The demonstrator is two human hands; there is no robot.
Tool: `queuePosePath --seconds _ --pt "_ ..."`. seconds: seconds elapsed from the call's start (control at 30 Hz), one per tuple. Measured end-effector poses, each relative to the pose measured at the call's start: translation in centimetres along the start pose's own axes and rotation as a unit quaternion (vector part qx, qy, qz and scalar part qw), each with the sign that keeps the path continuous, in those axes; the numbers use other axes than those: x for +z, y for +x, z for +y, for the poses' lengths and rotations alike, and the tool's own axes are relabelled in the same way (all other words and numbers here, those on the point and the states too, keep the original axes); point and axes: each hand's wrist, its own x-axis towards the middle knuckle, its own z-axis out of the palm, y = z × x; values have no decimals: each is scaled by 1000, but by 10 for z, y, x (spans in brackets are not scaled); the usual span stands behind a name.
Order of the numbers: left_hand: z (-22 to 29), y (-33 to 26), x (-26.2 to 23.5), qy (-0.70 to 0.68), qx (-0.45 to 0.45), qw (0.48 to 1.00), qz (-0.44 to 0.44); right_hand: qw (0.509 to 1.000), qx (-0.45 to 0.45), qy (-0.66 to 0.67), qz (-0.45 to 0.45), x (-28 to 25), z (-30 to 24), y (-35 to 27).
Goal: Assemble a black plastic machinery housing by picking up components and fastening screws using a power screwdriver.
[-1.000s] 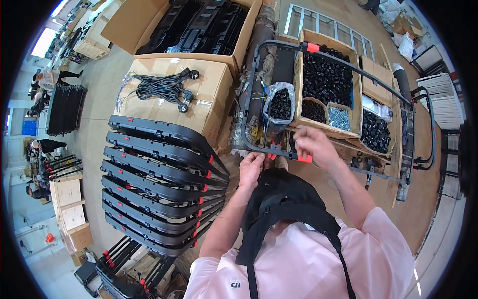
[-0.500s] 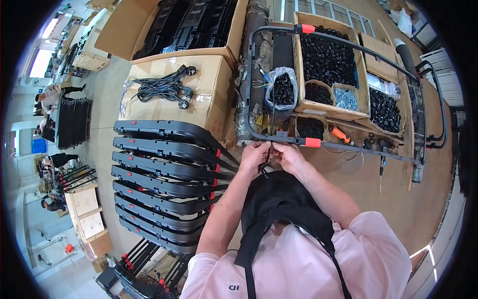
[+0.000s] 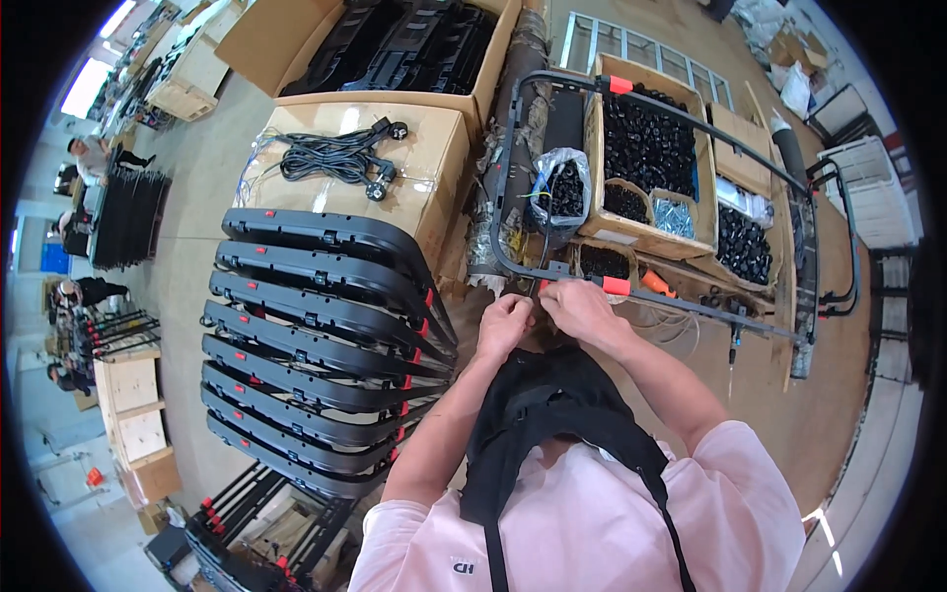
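Note:
A black tubular frame [image 3: 651, 296] with red clips lies across the bench in front of me. At its near left part, a thin black cable [image 3: 546, 242] with coloured wire ends hangs down by a small bracket. My right hand [image 3: 582, 311] is closed just below the near bar, its fingers pinched where the cable comes down beside the red clip [image 3: 615, 286]. My left hand [image 3: 503, 326] is closed a little to the left and nearer to me, its fingertips pressed together. What lies between those fingertips is too small to make out.
Curved black frames [image 3: 306, 340] are stacked at my left. Behind them, a cardboard box [image 3: 434, 148] bears coiled power cords [image 3: 335, 158]. A wooden crate [image 3: 595, 148] holds black parts and screws. A bag of black parts [image 3: 567, 187] and an orange tool [image 3: 656, 283] sit near the frame.
My hands have come farther apart, the left drawing back slightly from the bar. The view has shifted a little, so the surroundings sit differently in the picture.

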Motion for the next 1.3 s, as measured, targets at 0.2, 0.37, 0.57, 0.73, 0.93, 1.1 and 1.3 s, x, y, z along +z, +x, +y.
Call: queuePosePath --seconds 0.2,0.37,0.57,0.73,0.93,1.1,1.3 --pt "-30 2 1 -62 103 992 36 924 -234 -259 -158 -6 -32 47" --pt "-37 1 -3 -48 171 982 69 848 -239 -384 -277 1 -40 81" --pt "-29 -3 -11 -87 153 983 50 872 -296 -306 -240 -21 -40 64" --pt "-26 -9 -20 -166 47 984 -45 902 -303 -239 -192 -29 -23 64" --pt "-35 -8 -21 -185 82 977 -70 904 -364 -147 -172 -26 -16 65" --pt "-27 -11 -24 -170 61 981 -67 875 -440 -168 -116 -22 -16 62" --pt "-27 -8 -29 -163 48 983 -69 852 -478 -176 -120 -19 -15 64"
